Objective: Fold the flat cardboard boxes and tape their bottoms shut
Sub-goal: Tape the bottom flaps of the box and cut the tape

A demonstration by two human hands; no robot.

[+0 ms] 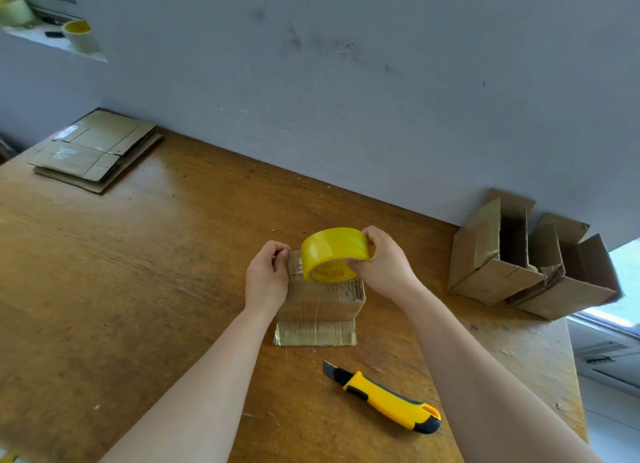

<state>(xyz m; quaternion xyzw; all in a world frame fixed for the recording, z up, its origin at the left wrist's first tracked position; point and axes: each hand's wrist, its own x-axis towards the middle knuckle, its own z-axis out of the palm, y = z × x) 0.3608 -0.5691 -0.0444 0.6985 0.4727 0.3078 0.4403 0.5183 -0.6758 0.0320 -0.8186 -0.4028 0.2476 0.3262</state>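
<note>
box (322, 306) stands in the middle of the wooden table (138, 272), closed side up. one flap w/ shiny old tape lies flat on the table at the near side.

right hand (384, 261) grips the yellow tape roll (332, 254), thumb at the core and fingers over the top. the roll is on its edge at the top of the box; i cannot tell if it touches the cardboard.

left hand (266, 275) has its fingers curled and pinches the loose tape end at the left edge of the box top. a short clear strip (296, 263) runs from this hand to the roll.

yellow and black knife (384, 398) lies on the table near the person, to the right of the box and apart from it, blade out.

stack of flat boxes (93, 150) is at the far left corner of the table. two folded boxes (502, 254) lie on their sides at the far right by the wall, touching each other, flaps open.

another roll (78, 34) stands on the sill at top left.
</note>
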